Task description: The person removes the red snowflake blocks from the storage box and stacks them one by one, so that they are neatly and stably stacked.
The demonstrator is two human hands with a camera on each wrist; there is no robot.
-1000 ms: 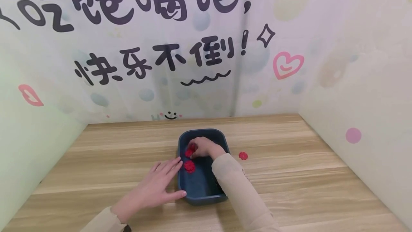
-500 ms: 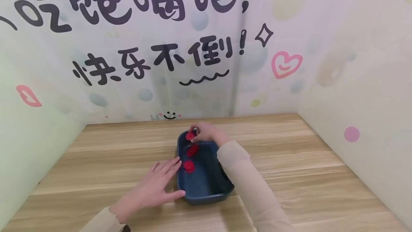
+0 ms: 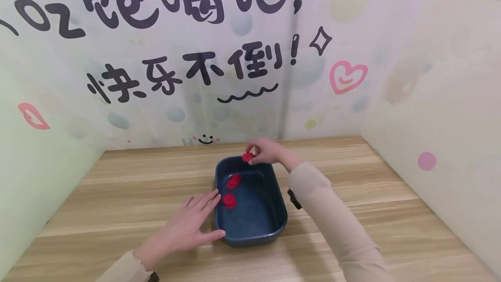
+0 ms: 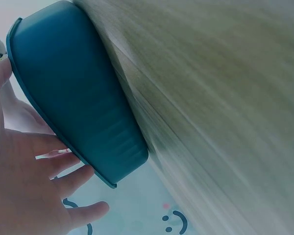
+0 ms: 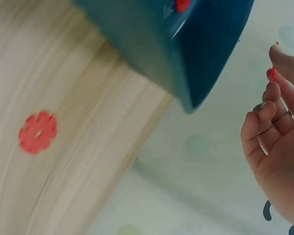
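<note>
A dark blue rectangular tub (image 3: pixel 254 216) stands on the wooden table. Red notched plastic discs, shaped like flowers, lie inside along its left side: some overlapping discs (image 3: pixel 234 182) and a small pile (image 3: pixel 229 201) nearer the front. My left hand (image 3: pixel 188 226) rests against the tub's left side, fingers spread, fingertips and thumb at the rim; the left wrist view shows the tub's outer wall (image 4: pixel 78 93) beside it. Over the far rim, my right hand (image 3: pixel 268 151) pinches one red disc (image 3: pixel 247 156) between thumb and fingers. That disc is seen nearly edge-on in the right wrist view.
Another red disc (image 5: pixel 45 128) lies on the tabletop outside the tub in the right wrist view; the right sleeve (image 3: pixel 332 216) seems to hide it from the head view. A printed cloth (image 3: pixel 195 112) hangs behind the table, with pale walls at both sides.
My right hand has lifted a red disc out of the tub's left side, moving up and then right to the far rim. The left hand has stayed at the tub.
</note>
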